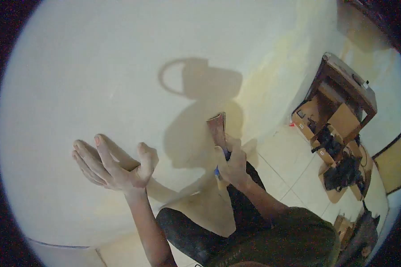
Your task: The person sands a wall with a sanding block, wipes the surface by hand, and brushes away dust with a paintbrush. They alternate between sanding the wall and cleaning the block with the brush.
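My left hand (pixel 120 171) is open, its spread fingers right at the pale wall (pixel 98 80) and its thumb standing out to the right. Whitish dust coats its skin. My right hand (pixel 234 167) is closed around a flat tool (pixel 216 127) that looks like a putty knife. Its reddish-brown end flares upward from the fist. Bits of blue and yellow show below the fingers, while most of the handle is hidden. The tool's end overlaps the shadow of my body on the wall.
My bent knees (pixel 182 227) in dark trousers are close to the wall. To the right, a wooden cabinet (pixel 349 82) stands on the tiled floor (pixel 285 169). Open cardboard boxes (pixel 345 122) with black items and cables spill out beside it. A dark bag-like heap (pixel 365 231) lies lower right.
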A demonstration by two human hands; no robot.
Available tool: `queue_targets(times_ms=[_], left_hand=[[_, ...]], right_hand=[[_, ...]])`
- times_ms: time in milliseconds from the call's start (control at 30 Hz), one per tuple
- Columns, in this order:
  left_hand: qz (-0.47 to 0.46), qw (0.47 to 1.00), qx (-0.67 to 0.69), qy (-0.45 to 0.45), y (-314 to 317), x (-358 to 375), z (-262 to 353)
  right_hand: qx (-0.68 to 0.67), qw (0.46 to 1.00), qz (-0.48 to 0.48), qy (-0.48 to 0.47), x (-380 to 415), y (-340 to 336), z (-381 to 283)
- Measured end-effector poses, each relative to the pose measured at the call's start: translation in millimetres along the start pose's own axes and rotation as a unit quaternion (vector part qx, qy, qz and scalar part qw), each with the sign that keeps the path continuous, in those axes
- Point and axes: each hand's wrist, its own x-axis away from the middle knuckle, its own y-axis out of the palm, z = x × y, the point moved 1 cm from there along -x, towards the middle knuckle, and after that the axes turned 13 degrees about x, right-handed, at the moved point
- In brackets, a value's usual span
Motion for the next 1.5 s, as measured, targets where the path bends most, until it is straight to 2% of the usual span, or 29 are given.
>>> queue_targets(times_ms=[67, 133, 233, 367, 467, 567, 667, 767, 867, 967, 1033, 1100, 1200, 1300, 1400, 1500], left_hand=[[-0.002, 1.0, -0.005, -0.004, -4, 3, 1], [-0.006, 1.0, -0.007, -0.004, -5, 5, -1], [-0.01, 1.0, -0.01, -0.004, -9, 5, -1], [-0.007, 1.0, -0.013, -0.001, -13, 1, -2], [-0.009, 1.0, -0.004, -0.003, -19, 3, -2], [-0.002, 1.0, -0.006, 0.0, -15, 2, -2], [-0.005, 1.0, -0.014, -0.004, -23, 6, -1], [0.001, 1.0, -0.006, 0.001, -19, 8, -4], [-0.001, 1.0, -0.012, 0.007, -22, 8, -3], [-0.001, 1.0, -0.023, 0.008, -23, 11, -3], [-0.004, 0.999, -0.027, 0.018, -26, 8, -4], [-0.001, 0.999, -0.033, 0.022, -27, 9, -4], [-0.002, 1.0, -0.012, 0.015, -27, 5, 1], [-0.002, 1.0, -0.005, 0.017, -25, 3, 1], [-0.002, 1.0, -0.01, 0.016, -21, 5, -3], [-0.01, 0.999, -0.032, 0.008, -30, 7, -5]], right_hand=[[0.035, 0.999, -0.03, 0.018, -1, -11, -5], [0.067, 0.994, -0.073, 0.039, -38, -34, -28], [-0.065, 0.995, 0.044, 0.056, -61, -42, -60], [-0.053, 0.997, 0.055, -0.024, 1, 0, 4], [0.092, 0.991, -0.08, 0.062, -25, -35, -21], [-0.058, 0.996, -0.005, 0.065, -73, -67, -56], [-0.068, 0.992, -0.012, 0.101, -41, -58, -56], [-0.059, 0.998, 0.014, -0.004, -14, -27, -13], [0.005, 0.998, -0.043, 0.054, -33, -42, -19], [-0.077, 0.991, -0.042, 0.097, -45, -59, -47], [-0.03, 0.997, -0.043, 0.057, -16, -39, -17], [-0.061, 0.996, 0.028, -0.051, 1, -11, 8], [0.076, 0.991, -0.065, 0.086, -38, -51, -25], [-0.064, 0.997, 0.04, 0.024, -74, -74, -59], [0.019, 0.998, -0.017, 0.061, -30, -43, -20], [-0.028, 0.999, -0.03, 0.028, -14, -40, -19]])
